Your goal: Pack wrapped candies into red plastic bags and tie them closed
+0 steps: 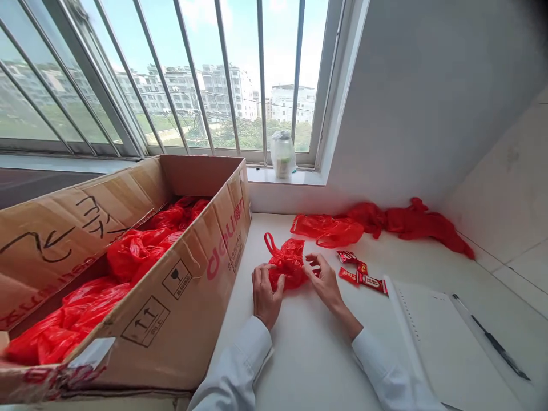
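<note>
A small red plastic bag [287, 267] sits bunched up on the white tabletop, one handle loop standing up at its upper left. My left hand [266, 294] is curled against the bag's left side, fingers bent over its edge and thumb at the front. On the right side, my right hand [325, 281] is at the bag's edge with thumb and fingers apart. What the bag contains is hidden. Several small red-wrapped snacks [371, 283] lie just beyond my right hand.
A cardboard box [201, 319] with red plastic bags [141, 251] inside stands at left. More red bags [327, 229] lie along the wall. To the right are an open notebook [445, 337] and a pen [496, 342]. A bagged jar [282, 154] stands on the windowsill.
</note>
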{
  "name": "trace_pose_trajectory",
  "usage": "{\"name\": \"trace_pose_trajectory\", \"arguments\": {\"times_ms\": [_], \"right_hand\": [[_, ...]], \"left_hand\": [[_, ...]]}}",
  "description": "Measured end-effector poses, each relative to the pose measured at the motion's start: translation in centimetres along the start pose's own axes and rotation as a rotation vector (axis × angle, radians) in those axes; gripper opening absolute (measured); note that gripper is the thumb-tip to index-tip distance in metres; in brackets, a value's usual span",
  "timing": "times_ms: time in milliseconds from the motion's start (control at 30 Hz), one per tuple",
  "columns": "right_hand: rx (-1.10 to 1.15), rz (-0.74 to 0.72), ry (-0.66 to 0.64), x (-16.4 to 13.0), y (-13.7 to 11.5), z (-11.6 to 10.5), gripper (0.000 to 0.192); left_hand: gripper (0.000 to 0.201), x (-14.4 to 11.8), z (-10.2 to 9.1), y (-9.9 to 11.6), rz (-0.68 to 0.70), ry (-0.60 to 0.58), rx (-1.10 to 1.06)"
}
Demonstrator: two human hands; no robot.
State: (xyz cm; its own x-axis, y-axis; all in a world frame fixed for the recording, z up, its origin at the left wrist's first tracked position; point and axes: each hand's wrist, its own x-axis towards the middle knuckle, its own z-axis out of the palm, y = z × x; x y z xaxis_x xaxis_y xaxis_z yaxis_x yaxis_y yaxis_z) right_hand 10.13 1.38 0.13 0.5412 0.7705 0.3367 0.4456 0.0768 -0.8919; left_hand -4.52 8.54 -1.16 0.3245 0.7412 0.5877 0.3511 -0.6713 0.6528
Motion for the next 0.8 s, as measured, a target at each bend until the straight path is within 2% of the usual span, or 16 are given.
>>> {"name": "trace_pose_trajectory", "arguments": {"times_ms": [167,233,300,367,467,567,667,800], "right_hand": [[-0.037,-0.116,-0.093,-2.6,0.2,2.2,0.015],[-0.07,-0.175,-0.123,-3.2,0.3,2.3,0.012],[-0.113,-0.22,-0.088,-3.4,0.6,1.8,0.01],[-0.163,-0.25,0.01,-3.2,1.0,1.1,0.014],[-0.225,-0.295,0.13,-2.7,1.6,0.2,0.031],[-0.294,-0.375,0.058,-2.6,2.1,0.0,0.04],[-0.329,-0.415,0.012,-2.6,2.6,0.1,0.022],[-0.299,-0.346,0.103,-2.5,3.4,0.2,0.005]], "left_hand": [[0.028,0.1,0.7,0.1,0.091,-0.128,0.028],[0.026,0.1,0.6,0.0,0.1,-0.141,0.024],[0.02,0.1,0.4,-0.2,0.102,-0.147,0.019],[0.015,0.1,0.2,-0.4,0.109,-0.154,0.017],[0.012,-0.1,0.0,-0.3,0.151,-0.182,0.017],[0.01,-0.5,0.0,0.0,0.21,-0.21,0.035],[0.014,-0.8,-0.2,0.2,0.224,-0.205,0.087],[0.023,-0.8,-0.5,-0.2,0.231,-0.193,0.149]]}}
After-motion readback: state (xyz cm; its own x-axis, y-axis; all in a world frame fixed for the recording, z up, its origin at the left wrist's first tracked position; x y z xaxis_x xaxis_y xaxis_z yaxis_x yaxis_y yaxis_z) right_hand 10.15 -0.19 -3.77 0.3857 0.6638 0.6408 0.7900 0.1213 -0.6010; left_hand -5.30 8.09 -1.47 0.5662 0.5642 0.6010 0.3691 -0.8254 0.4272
